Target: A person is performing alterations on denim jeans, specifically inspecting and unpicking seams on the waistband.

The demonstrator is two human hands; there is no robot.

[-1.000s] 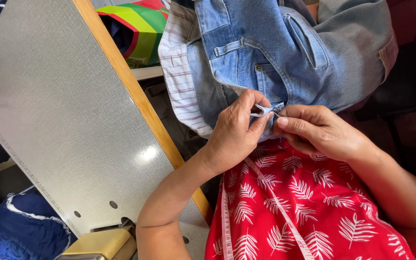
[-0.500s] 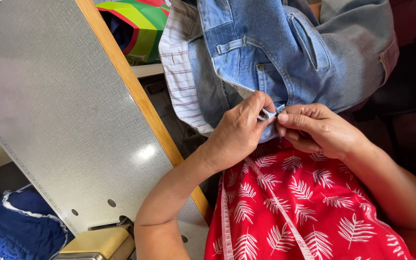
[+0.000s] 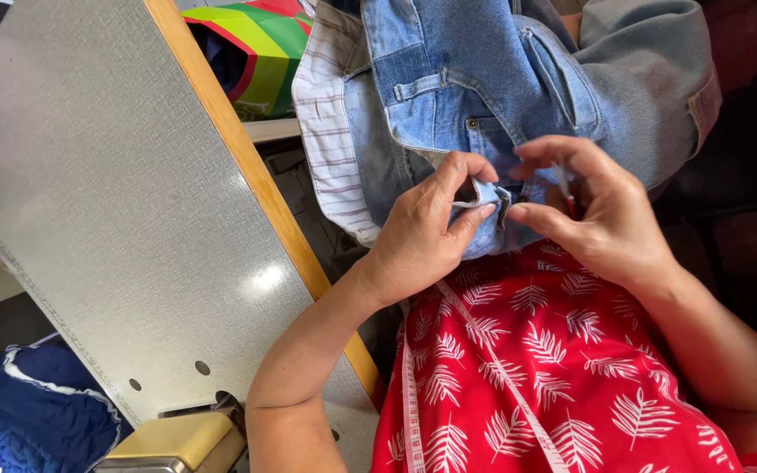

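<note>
Faded blue denim jeans point(image 3: 484, 79) with striped pocket lining, left hand point(image 3: 422, 236) fingers pinching a folded edge, right hand point(image 3: 597, 219) fingers gripping a small red-tipped tool point(image 3: 564, 188), colourful bag point(image 3: 256, 48) beside the grey surface point(image 3: 89, 219)

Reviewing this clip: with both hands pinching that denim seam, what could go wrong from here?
1. The right hand seems to hold a thin tool close to the left hand fingertips on the denim fold; a slip might nick a finger.
2. The jeans hang unsupported over the lap, so their weight could drag the fold loose.

Sewing workshop, machine table point(image 3: 89, 219), measuring tape point(image 3: 410, 394), denim garment point(image 3: 484, 70)
</note>
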